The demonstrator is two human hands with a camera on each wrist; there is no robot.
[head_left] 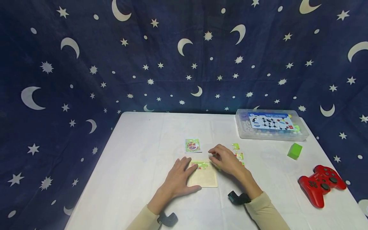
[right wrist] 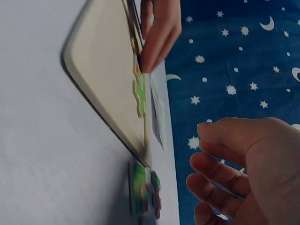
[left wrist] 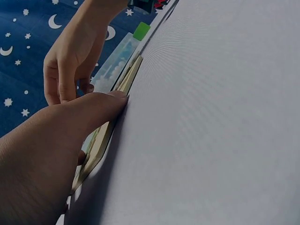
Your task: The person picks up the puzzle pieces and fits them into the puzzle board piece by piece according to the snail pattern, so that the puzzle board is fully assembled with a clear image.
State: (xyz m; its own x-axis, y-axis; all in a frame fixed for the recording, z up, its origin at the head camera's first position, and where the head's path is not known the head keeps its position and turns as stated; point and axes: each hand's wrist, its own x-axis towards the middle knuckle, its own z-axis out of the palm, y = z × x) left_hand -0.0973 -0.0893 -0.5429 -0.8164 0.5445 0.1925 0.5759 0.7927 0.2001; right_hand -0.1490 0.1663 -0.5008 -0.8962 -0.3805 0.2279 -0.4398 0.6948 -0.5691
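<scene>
A pale wooden puzzle tray (head_left: pixel 205 180) lies on the table, with joined green puzzle pieces (head_left: pixel 203 165) along its far edge. My left hand (head_left: pixel 179 179) rests spread over the tray's left side. Its index fingertip touches the pieces, and the thumb lies at the near left edge, seen closer in the left wrist view on the tray rim (left wrist: pixel 105 140). Over the tray's far right corner hovers my right hand (head_left: pixel 227 161), fingers loosely bent; the right wrist view shows nothing between thumb and fingers. Loose puzzle pieces (head_left: pixel 235 146) lie beyond it, partly hidden by that hand.
Behind the tray lies a small picture card (head_left: pixel 193 145). A clear plastic box (head_left: pixel 270 134) with a molecule label stands at the back right. Nearer are a green block (head_left: pixel 294 151) and a red game controller (head_left: pixel 320 185) by the right table edge.
</scene>
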